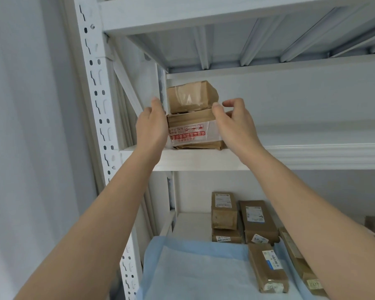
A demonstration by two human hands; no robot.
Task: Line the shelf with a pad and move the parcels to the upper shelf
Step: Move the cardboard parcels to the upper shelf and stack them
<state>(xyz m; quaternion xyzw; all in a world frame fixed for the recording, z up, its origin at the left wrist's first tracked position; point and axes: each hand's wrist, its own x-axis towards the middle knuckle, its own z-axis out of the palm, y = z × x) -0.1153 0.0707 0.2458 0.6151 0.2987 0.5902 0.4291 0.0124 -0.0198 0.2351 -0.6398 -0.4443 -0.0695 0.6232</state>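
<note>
Far left: white perforated steel upright point(95, 100) of the shelving rack, carrying the white upper shelf point(312, 156).

Left hand point(152, 124): raised to the upper shelf, palm against the left end of the lower brown cardboard parcel with red-printed tape point(193, 132), fingers extended upward beside the stack, nothing gripped.

Centre: upper brown cardboard parcel with clear tape point(191, 96) resting on top of the lower one, both at the left end of the upper shelf, close to the rear post.

Right hand point(232, 122): at the right end of the same stack, thumb at the seam between the two parcels, fingers loosely curved and spread, not closed on anything.

Step in hand, as judged: squaring up or letting go of a stack just placed; transfer of parcels partly done.

Below: light blue absorbent pad point(193, 269) lying on the lower shelf, with remaining brown labelled parcels point(258, 221) on and behind it.

Next move, as judged: withdraw both hands, lower them, take one of the remaining parcels, lift it to free shelf space right of the stack.
</note>
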